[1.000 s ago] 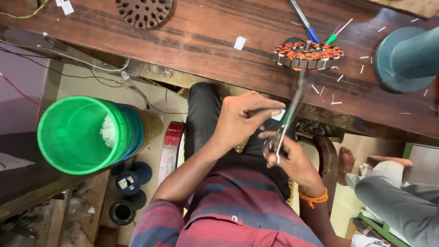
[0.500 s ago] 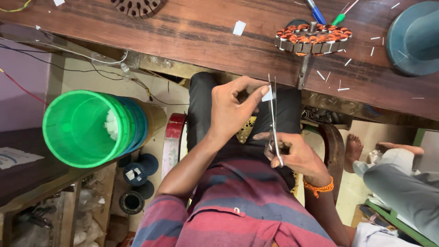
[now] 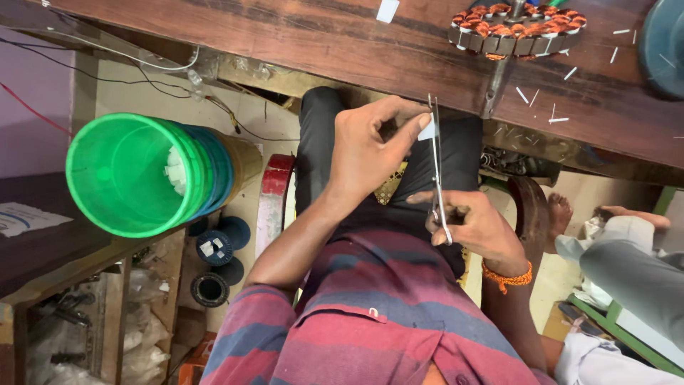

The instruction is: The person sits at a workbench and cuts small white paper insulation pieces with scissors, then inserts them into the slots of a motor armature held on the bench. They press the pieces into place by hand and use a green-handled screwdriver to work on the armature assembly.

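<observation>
My left hand (image 3: 367, 150) pinches a small white slip of paper (image 3: 427, 130) between thumb and fingers, above my lap. My right hand (image 3: 474, 224), with an orange band at the wrist, grips the handles of slim metal scissors (image 3: 435, 153). The blades point up toward the table, right against the paper slip. A round stator with copper windings (image 3: 516, 25) lies on the dark wooden table (image 3: 320, 39) just beyond the scissor tips, apart from both hands.
Stacked plastic buckets (image 3: 135, 175), green outermost, lie on their side at left with white scraps inside. White paper slivers (image 3: 556, 107) dot the table edge. Spools (image 3: 214, 246) sit on the floor. Another person's leg and bare foot (image 3: 627, 235) are at right.
The scissors have swung upright and away from the stator toward my lap. My left hand has brought the paper slip against the blades. The view has tilted down.
</observation>
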`<state>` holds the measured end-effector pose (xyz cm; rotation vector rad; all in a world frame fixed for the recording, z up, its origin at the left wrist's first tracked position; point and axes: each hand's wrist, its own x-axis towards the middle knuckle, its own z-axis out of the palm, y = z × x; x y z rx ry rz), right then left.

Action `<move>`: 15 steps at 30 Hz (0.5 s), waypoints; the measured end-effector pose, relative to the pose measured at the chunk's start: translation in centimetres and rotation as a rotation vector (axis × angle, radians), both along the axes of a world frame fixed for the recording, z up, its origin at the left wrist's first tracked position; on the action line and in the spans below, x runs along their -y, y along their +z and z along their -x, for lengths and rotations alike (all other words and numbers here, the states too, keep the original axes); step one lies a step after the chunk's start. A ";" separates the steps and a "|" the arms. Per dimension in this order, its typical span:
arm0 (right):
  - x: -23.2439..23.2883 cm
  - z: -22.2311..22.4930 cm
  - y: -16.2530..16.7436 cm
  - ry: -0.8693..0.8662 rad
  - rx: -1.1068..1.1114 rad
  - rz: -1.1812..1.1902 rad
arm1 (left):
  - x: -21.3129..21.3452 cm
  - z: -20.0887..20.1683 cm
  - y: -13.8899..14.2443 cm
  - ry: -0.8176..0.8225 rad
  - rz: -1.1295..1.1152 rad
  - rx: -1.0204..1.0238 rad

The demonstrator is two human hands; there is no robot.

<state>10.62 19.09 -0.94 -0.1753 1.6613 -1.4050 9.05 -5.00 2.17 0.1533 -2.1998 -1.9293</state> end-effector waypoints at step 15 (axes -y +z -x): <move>-1.0 -0.6 -1.5 0.019 -0.075 -0.024 | -0.2 -0.1 -0.8 -0.016 -0.061 0.064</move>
